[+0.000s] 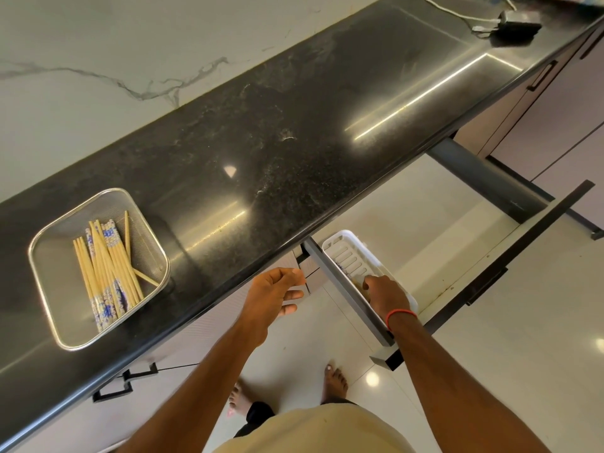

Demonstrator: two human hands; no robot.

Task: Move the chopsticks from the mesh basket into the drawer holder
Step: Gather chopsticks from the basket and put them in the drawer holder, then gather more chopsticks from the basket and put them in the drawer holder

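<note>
A square metal mesh basket (pixel 62 317) sits on the black counter at the left, holding several bamboo chopsticks (pixel 106 266) with blue-patterned ends. A white slotted holder (pixel 348 256) lies in the open drawer (pixel 490 223) under the counter edge. My right hand (pixel 387 291), with a red band on its wrist, reaches down into the holder; a few chopsticks show under its fingers, and whether they are gripped is hidden. My left hand (pixel 273 295) hovers by the counter's front edge, fingers loosely curled and holding nothing.
The black stone counter (pixel 294 125) runs diagonally, with a dark device and white cable (pixel 516 22) at its far right. Cabinet doors with black handles (pixel 125 384) are below. My bare feet (pixel 335 380) stand on the glossy light floor.
</note>
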